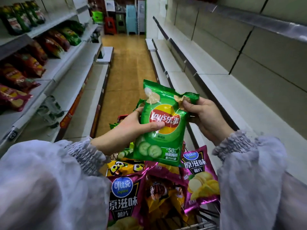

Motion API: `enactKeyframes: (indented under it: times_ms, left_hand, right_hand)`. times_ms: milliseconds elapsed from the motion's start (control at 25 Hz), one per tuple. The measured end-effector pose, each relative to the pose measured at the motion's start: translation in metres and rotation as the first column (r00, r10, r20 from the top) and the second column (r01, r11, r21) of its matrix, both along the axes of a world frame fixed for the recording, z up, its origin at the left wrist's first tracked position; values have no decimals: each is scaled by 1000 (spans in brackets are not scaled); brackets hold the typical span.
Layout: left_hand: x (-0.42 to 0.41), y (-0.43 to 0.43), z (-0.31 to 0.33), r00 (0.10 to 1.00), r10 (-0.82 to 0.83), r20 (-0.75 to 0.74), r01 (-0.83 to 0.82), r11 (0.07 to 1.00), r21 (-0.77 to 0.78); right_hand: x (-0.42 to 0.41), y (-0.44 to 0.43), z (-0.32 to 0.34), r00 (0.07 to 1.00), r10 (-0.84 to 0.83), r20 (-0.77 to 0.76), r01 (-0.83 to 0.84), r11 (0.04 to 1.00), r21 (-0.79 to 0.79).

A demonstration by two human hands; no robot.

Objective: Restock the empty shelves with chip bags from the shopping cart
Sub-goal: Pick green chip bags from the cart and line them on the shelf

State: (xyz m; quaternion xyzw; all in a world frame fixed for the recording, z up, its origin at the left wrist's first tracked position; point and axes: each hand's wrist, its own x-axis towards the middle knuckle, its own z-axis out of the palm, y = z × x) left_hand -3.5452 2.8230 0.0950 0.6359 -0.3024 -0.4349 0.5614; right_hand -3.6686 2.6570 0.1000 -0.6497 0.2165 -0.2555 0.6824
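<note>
A green Lay's cucumber chip bag point(159, 130) is held up above the shopping cart point(206, 226). My left hand point(131, 125) grips its left side, thumb across the logo. My right hand point(202, 117) pinches the bag's top right corner. A second green bag point(126, 153) peeks out behind and below the first; I cannot tell what holds it. In the cart lie several purple Copico bags point(124, 200), a yellow bag point(123, 168) and an orange-brown bag point(164, 198). Bare white shelves point(232, 97) run along the right.
Shelves on the left point(54, 70) carry red, purple and green chip bags, with some clear glassware point(49, 110) lower down. A tiled aisle floor point(129, 63) leads ahead to stacked stools and bins point(123, 19) at the far end.
</note>
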Motion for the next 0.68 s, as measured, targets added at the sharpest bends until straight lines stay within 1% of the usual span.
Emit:
enactKeyframes:
  times_ms: [80,120,160,200,240,280,320,400,480,600,680]
  left_hand:
    - [3,3,1,997,77,-26,-78,997,-25]
    - [8,6,0,991,128,-28,-129,991,-30]
    - [14,9,-2,983,179,-28,-180,983,-27]
    - [21,13,-4,976,216,-11,-216,976,-22]
    - [29,19,-6,968,250,16,-250,968,-15]
    - [36,24,-7,958,282,49,-281,960,-12]
    - [42,30,-7,945,321,69,-321,947,-11]
    - [54,40,-7,921,380,80,-379,925,-29]
    - [63,47,-6,910,406,81,-404,914,-44]
    - [75,54,-10,898,434,69,-432,901,-40]
    - [82,56,-16,895,441,72,-440,898,-24]
  right_hand:
    - [6,0,0,998,48,46,-51,997,61]
    - [9,-3,-3,997,46,54,-50,996,75]
    - [13,-10,-8,999,6,50,-10,997,79]
    - [18,-19,-16,998,-67,19,66,996,66]
    - [23,-32,-29,989,-143,-49,144,989,27]
    - [27,-43,-42,968,-202,-151,199,979,-34]
    - [31,-54,-56,935,-238,-264,220,971,-98]
    - [40,-66,-82,865,-241,-440,194,969,-150]
    - [54,-70,-101,830,-183,-526,128,982,-140]
    - [83,-67,-119,813,-114,-571,38,989,-143]
    - [101,-65,-127,826,-122,-551,43,987,-155]
